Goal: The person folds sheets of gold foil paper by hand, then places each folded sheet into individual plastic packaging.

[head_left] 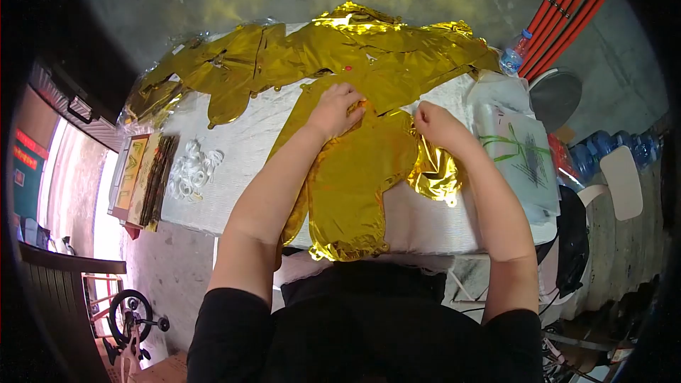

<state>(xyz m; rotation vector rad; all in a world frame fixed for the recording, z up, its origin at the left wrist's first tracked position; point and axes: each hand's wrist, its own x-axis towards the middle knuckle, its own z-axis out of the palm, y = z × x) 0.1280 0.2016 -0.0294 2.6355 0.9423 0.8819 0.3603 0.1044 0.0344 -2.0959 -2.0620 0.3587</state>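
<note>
A flat gold foil piece (347,198) lies across the middle of the table and hangs to its front edge. My left hand (337,110) rests on its upper part, fingers curled against the foil. My right hand (429,120) is closed at the foil's upper right edge, above a crumpled shiny flap (434,174); whatever its fingers hold is too small to make out. Beyond my hands, more flat gold foil pieces (298,53) are spread along the far side of the table, with a small red dot (348,68) on them.
The white-covered table (248,135) bears a pile of white rings (193,170) and stacked packets (142,181) at left. At right are a clear plastic box (514,156) and a water bottle (516,53). Red pipes (571,7) run beyond the table.
</note>
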